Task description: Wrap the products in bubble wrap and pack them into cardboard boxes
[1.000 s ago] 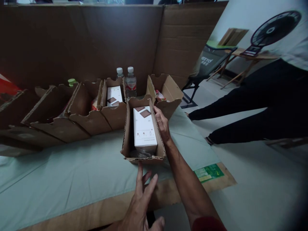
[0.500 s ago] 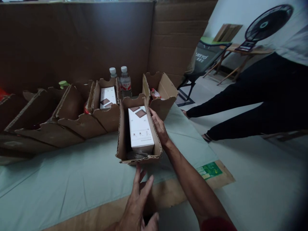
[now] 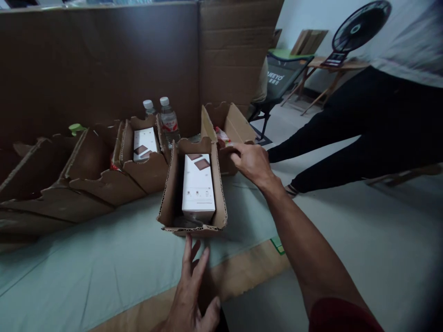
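A cardboard bin (image 3: 162, 207) stands in front of me, a white box (image 3: 199, 186) with brown squares printed on it lying inside. My left hand (image 3: 194, 290) is open below its front edge, fingers apart, one fingertip at or very near the bin's bottom edge. To the right, behind that bin, is a cardboard box (image 3: 242, 127) with a red and white packet (image 3: 222, 136) in it. My right hand (image 3: 254, 163) is closed over the front rim of this cardboard box, thumb and fingers pinching the edge.
On the left runs a row of cardboard bins (image 3: 104, 191), one holding another white box (image 3: 144, 144). Two water bottles (image 3: 169, 123) stand behind, before a tall cardboard panel (image 3: 121, 64). A person in dark trousers (image 3: 342, 129) stands right, near a fan (image 3: 360, 27) and a chair (image 3: 277, 80).
My right hand has left the side of the front bin and taken hold of the right cardboard box's rim. My left hand stays below the front bin. The view has shifted slightly right.
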The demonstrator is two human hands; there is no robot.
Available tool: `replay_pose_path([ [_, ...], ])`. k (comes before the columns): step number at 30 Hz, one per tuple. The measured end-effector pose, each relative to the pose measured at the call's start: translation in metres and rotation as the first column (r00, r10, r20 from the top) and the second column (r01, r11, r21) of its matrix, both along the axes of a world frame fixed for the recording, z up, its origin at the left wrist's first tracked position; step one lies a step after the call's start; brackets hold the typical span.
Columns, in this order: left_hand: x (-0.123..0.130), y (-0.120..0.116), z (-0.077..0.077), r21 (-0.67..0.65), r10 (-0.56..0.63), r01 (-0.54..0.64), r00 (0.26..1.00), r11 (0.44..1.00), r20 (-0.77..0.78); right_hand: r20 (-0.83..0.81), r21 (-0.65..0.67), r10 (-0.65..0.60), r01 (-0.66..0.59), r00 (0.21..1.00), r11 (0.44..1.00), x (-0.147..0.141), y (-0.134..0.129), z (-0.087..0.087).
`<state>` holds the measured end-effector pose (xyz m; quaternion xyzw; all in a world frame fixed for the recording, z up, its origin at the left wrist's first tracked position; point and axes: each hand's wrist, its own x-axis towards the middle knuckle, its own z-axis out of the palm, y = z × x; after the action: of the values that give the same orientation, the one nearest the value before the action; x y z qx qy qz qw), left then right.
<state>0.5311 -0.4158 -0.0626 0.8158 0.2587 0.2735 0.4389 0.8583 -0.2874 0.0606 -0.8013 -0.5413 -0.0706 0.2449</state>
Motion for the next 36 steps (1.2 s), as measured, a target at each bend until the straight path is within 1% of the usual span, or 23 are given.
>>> replay_pose_path([
  [3,-0.003,0.000,-0.003,0.034,0.005,-0.005,1.000,0.999,-0.004,0.022,0.141,-0.017,0.013,1.000,0.990,0.019,-0.015,-0.006],
  [4,-0.003,0.000,-0.003,0.034,0.008,-0.008,1.000,0.999,-0.005,0.029,0.167,-0.022,0.017,0.999,0.986,0.023,-0.018,-0.007],
  [6,-0.002,-0.001,-0.003,0.015,0.013,-0.013,1.000,1.000,-0.009,0.032,0.165,-0.011,0.005,0.999,0.986,0.026,-0.023,-0.007],
  [9,0.005,-0.001,-0.001,-0.006,0.018,-0.018,1.000,1.000,-0.010,-0.021,0.140,0.034,-0.031,0.999,0.990,0.017,-0.034,-0.010],
  [12,0.018,0.001,0.000,0.000,0.006,-0.006,1.000,1.000,0.012,-0.086,0.195,0.075,-0.057,0.993,0.979,0.001,-0.049,-0.015],
  [14,0.030,0.008,-0.001,0.000,0.004,-0.004,1.000,1.000,0.022,-0.109,0.220,0.110,-0.084,0.988,0.972,-0.005,-0.054,-0.018],
  [16,0.045,0.019,-0.003,-0.006,0.012,-0.012,1.000,1.000,0.021,-0.123,0.222,0.132,-0.102,0.984,0.970,-0.008,-0.052,-0.020],
  [19,0.067,0.044,-0.004,-0.029,0.043,-0.043,0.999,0.999,0.023,-0.134,0.221,0.148,-0.116,0.980,0.968,-0.010,-0.037,-0.021],
  [22,0.088,0.073,-0.001,-0.072,0.067,-0.066,0.998,0.995,0.013,-0.182,0.251,0.244,-0.195,0.952,0.948,-0.010,-0.027,-0.025],
  [24,0.098,0.093,0.001,-0.082,0.070,-0.069,0.998,0.994,0.004,-0.227,0.300,0.290,-0.217,0.930,0.929,-0.006,-0.029,-0.031],
  [25,0.102,0.102,0.001,-0.079,0.071,-0.071,0.997,0.994,0.000,-0.240,0.333,0.279,-0.191,0.930,0.923,-0.002,-0.032,-0.036],
  [27,0.104,0.118,0.001,-0.063,0.070,-0.070,0.998,0.996,-0.003,-0.255,0.396,0.199,-0.085,0.946,0.914,0.012,-0.037,-0.045],
  [29,0.103,0.131,-0.001,-0.049,0.058,-0.058,0.998,0.997,-0.001,-0.298,0.417,0.129,0.008,0.946,0.909,0.032,-0.035,-0.057],
  [30,0.102,0.136,-0.003,-0.044,0.051,-0.051,0.999,0.998,0.001,-0.345,0.402,0.123,0.028,0.930,0.915,0.042,-0.031,-0.062],
  [32,0.102,0.145,-0.006,-0.035,0.044,-0.044,0.999,0.998,0.009,-0.480,0.352,0.181,0.000,0.858,0.936,0.059,-0.017,-0.072],
  [34,0.104,0.150,-0.009,-0.029,0.046,-0.045,0.999,0.999,0.018,-0.609,0.318,0.280,-0.095,0.742,0.943,0.067,-0.001,-0.080],
  [35,0.106,0.151,-0.009,-0.027,0.050,-0.050,0.999,0.998,0.022,-0.646,0.314,0.321,-0.142,0.693,0.939,0.068,0.005,-0.083],
  [36,0.108,0.152,-0.009,-0.025,0.056,-0.055,0.998,0.998,0.023,-0.663,0.315,0.346,-0.172,0.664,0.934,0.067,0.011,-0.085],
])
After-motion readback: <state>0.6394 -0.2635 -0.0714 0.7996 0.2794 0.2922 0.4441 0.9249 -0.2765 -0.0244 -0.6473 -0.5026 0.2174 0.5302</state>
